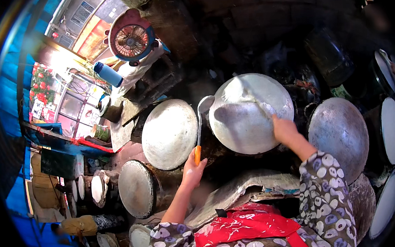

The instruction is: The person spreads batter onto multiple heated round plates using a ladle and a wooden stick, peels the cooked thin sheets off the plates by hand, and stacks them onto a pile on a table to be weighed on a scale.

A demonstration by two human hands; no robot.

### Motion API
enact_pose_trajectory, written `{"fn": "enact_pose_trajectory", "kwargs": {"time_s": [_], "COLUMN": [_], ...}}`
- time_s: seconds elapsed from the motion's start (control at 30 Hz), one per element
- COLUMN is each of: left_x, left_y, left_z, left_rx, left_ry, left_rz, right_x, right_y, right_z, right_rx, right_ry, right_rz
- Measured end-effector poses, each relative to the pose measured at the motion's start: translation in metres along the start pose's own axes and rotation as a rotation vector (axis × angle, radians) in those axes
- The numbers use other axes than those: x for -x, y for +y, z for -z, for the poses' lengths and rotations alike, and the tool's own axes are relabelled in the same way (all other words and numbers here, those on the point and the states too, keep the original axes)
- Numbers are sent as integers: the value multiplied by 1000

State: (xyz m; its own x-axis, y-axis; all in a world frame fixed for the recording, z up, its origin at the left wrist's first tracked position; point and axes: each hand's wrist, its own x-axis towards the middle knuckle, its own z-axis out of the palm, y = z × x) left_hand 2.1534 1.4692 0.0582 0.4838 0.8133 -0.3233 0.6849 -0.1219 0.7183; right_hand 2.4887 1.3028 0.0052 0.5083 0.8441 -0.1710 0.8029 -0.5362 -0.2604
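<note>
In my left hand (191, 173) is a metal ladle (199, 123), gripped by its orange handle, its bowl raised between two round griddles. My right hand (284, 130) is over the right side of the large central griddle (249, 139), closed around a thin, pale tool (259, 102). Motion blurs the tool, so its exact kind is unclear. White, wet-looking batter (233, 92) lies on the upper part of that griddle. A second round griddle (169, 135), coated white, stands just left of the ladle. Both hands are bare, below patterned sleeves.
More round griddles stand around me, including one on the right (339, 138) and one lower left (135, 188). A fan (131, 41) and a blue bottle (108, 74) are at upper left. A metal canister (329, 57) stands upper right. A person (80, 226) is at far left.
</note>
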Motion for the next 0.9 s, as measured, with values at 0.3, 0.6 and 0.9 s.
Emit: {"fn": "enact_pose_trajectory", "kwargs": {"time_s": [0.3,0.6,0.9], "left_x": [35,59,67], "left_y": [20,10,-3], "left_z": [7,19,18], "left_rx": [433,516,597], "left_ry": [-53,-6,-2], "left_rz": [244,305,310], "right_x": [-23,0,29], "right_y": [26,9,14], "right_z": [10,25,25], "right_rx": [-30,26,53], "right_ry": [35,-69,-126], "right_rz": [-7,128,451]}}
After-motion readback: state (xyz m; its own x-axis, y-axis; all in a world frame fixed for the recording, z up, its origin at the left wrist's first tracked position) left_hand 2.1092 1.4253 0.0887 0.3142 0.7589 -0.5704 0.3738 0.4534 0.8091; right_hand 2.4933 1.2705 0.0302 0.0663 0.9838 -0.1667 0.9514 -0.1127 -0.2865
